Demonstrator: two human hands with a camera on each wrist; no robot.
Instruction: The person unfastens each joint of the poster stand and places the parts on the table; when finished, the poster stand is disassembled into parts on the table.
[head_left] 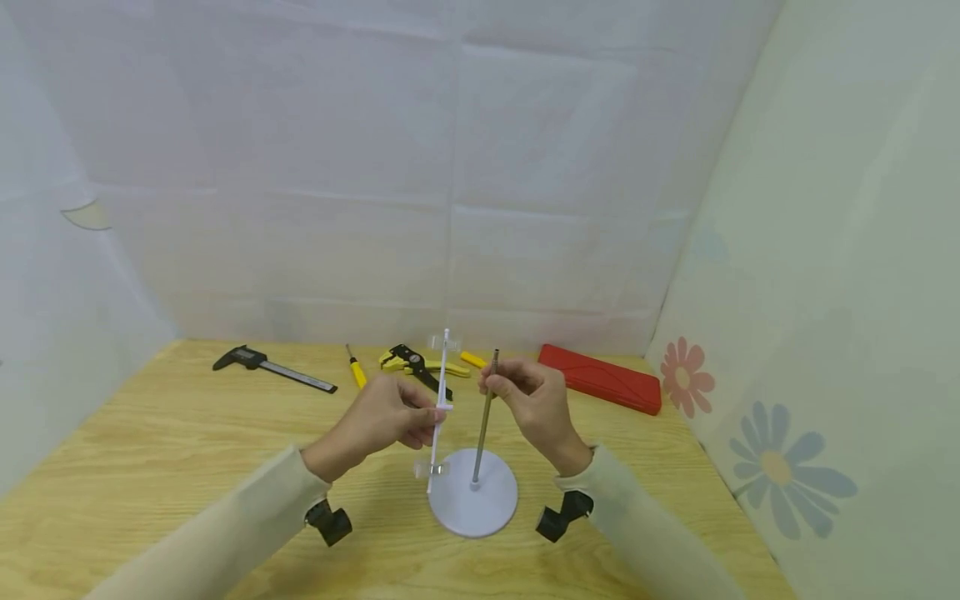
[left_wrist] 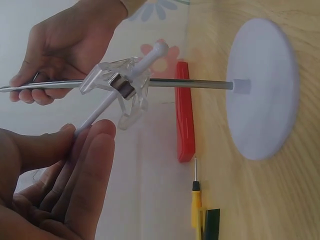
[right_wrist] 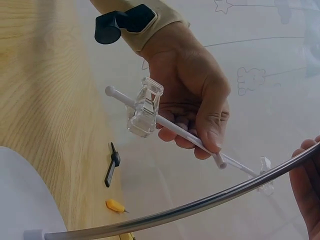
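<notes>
A round white base [head_left: 472, 512] lies flat on the wooden table, and a thin metal pole [head_left: 482, 429] rises from its middle. My right hand [head_left: 534, 402] pinches the pole near its top between thumb and fingers. To the left of the pole, my left hand [head_left: 390, 412] grips a white rod [head_left: 442, 375] by its middle, held upright and apart from the pole. A short white stub [right_wrist: 219, 160] sticks out from the rod beside the thumb. Clear plastic clips sit near both rod ends; one clip [right_wrist: 143, 112] shows large in the right wrist view.
Along the back of the table lie a digital caliper [head_left: 277, 367], a yellow screwdriver [head_left: 357, 371], a yellow and black wire stripper [head_left: 416, 364], another yellow handle [head_left: 472, 359] and a red case [head_left: 600, 379]. White sheeting [head_left: 360, 167] hangs behind; a flowered wall panel [head_left: 825, 292] stands right.
</notes>
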